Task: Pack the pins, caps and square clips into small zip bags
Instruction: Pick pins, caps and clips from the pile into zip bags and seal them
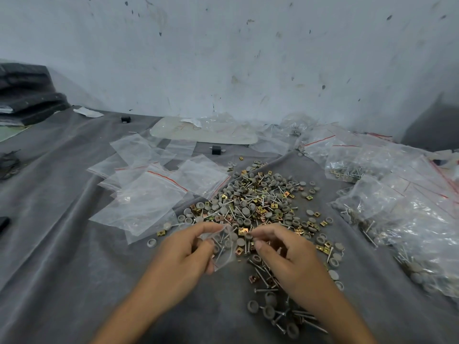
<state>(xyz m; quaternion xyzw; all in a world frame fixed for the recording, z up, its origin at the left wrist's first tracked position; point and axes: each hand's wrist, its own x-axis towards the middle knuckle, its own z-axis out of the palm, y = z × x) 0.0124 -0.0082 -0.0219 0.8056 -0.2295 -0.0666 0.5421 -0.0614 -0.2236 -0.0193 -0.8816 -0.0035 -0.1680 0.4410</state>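
A wrinkled grey cloth point(74, 269) is covering the work surface, soft and creased into long folds. Behind it a pale, bluish-white wall point(223, 58) is showing scuffs, chips and dark specks. At the far left, a stack of dark foam pads point(27, 93) is sitting against the wall.

In the middle of the cloth a loose heap of hardware point(258, 202) is spreading towards the viewer: thin metal pins point(267, 271) with flat heads, round matte grey caps point(244, 211) shaped like shallow cups, and shiny brass-coloured square clips point(316, 214). To the left of the heap, flat empty zip bags point(149, 194) of clear, crinkly plastic with red seal lines are overlapping one another. To the right, filled bags point(397, 202) are bulging with the same parts.

Near the front edge of the heap, the left hand point(183, 249) is gripping a small zip bag point(224, 254), fingers curled round its side; pins and grey caps are showing through the plastic. The right hand point(288, 254) is curling its fingers, thumb and forefinger pinching a small grey piece point(248, 236) at the bag's mouth.
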